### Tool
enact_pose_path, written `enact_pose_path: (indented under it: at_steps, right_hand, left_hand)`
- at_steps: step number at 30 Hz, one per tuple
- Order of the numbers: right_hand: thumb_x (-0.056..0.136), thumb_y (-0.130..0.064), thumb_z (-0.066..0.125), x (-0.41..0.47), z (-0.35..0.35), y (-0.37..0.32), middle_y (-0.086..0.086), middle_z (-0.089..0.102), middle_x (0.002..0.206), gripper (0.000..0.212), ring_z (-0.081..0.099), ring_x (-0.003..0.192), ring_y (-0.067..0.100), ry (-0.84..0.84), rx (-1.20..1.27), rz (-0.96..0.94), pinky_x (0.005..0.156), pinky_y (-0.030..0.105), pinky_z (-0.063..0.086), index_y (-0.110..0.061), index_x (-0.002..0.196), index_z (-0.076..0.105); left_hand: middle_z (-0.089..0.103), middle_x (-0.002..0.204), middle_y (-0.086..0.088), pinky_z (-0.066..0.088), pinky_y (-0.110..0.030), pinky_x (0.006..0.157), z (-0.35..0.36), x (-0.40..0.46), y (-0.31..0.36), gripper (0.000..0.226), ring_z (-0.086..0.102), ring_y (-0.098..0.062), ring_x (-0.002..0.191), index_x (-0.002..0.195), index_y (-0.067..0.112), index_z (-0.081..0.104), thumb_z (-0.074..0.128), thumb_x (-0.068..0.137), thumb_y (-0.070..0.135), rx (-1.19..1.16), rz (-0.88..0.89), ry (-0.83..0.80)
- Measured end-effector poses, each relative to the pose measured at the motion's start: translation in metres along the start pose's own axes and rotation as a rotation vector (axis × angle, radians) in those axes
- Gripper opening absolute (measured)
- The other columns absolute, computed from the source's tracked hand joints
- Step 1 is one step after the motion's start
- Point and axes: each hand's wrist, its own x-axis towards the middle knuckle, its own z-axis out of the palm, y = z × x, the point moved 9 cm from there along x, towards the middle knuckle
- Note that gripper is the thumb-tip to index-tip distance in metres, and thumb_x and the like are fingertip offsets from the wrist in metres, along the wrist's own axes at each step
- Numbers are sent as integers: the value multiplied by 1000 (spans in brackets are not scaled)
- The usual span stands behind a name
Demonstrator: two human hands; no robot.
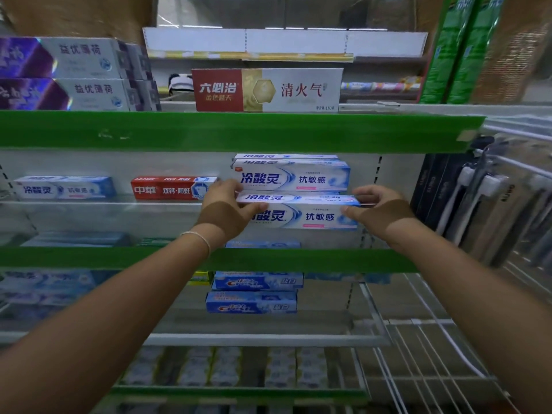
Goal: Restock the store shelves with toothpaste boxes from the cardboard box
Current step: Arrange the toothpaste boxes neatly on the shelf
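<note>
Both hands, left [227, 207] and right [379, 209], grip a toothpaste box [301, 215] by its ends beneath the green shelf edge [239, 131].

Both hands hold one toothpaste box [301, 215] by its ends, the left hand [228, 206] at its left end and the right hand [378, 207] at its right end. Just behind and above this box, a stack of similar boxes [291, 174] stands on the shelf [98, 206]. Left of the left hand, touching its fingers, lies another box [167, 189], and further left one more [64, 188]. Under the hands, on a lower shelf, lie two stacked boxes [254, 292]. Right of the right hand hang toothbrushes [472, 198].
</note>
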Motion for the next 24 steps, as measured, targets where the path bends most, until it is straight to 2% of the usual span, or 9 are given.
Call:
enact_pose_path:
  at_steps: [4, 8, 10, 13, 17, 21, 24]
  right_hand:
    - [88, -29, 69, -8, -2, -25, 1, 53, 134, 33, 54, 116, 19, 151, -198, -133, 90, 22, 40, -27, 121, 62]
    - [91, -25, 62, -24, 16, -60, 4, 53, 132, 25, 51, 121, 26, 192, -250, -341, 94, 24, 41, -23, 116, 65]
    - [90, -22, 63, -33, 34, -77, 7, 57, 125, 25, 52, 118, 29, 181, -256, -419, 89, 20, 37, -19, 114, 67]
    - [88, -19, 64, -44, 67, -105, 9, 59, 122, 24, 52, 118, 28, 126, -255, -464, 89, 22, 36, -18, 112, 69]
    - [89, -23, 64, -63, 116, -146, 11, 60, 123, 25, 54, 115, 28, 22, -220, -495, 95, 29, 41, -19, 114, 68]
    - [93, -25, 61, -92, 173, -189, 5, 63, 112, 24, 59, 102, 23, -65, -158, -560, 87, 29, 46, -17, 114, 68]
    - [96, -31, 59, -119, 224, -219, 1, 63, 104, 26, 59, 94, 18, -160, -103, -590, 81, 30, 48, -15, 116, 66]
  left_hand:
    - [60, 111, -5, 50, -34, 90, -9, -7, -9, 45, 55, -20, 99, 119, 12, 57, 71, 86, 39, -3, -60, 28]
    - [60, 112, 1, 42, -25, 80, -28, -15, -16, 26, 54, -15, 96, 119, 18, 59, 59, 95, 28, -17, -92, 50]
    - [61, 105, 1, 42, -22, 79, -41, -22, -17, 23, 58, -16, 95, 118, 15, 60, 58, 95, 20, -38, -71, 58]
    - [63, 97, -2, 40, -18, 75, -69, -37, -19, 21, 59, -17, 88, 112, 11, 63, 55, 93, 10, -36, -10, 86]
    - [68, 104, -7, 43, -23, 69, -110, -55, -32, 26, 60, -19, 81, 119, 10, 60, 51, 95, 14, 36, 42, 49]
    - [65, 108, -6, 41, -24, 76, -161, -77, -67, 29, 60, -21, 95, 122, 10, 59, 52, 99, 26, 81, 30, 77]
    - [63, 107, -4, 42, -25, 81, -201, -97, -109, 33, 59, -20, 99, 127, 10, 56, 52, 99, 27, 93, -25, 70]
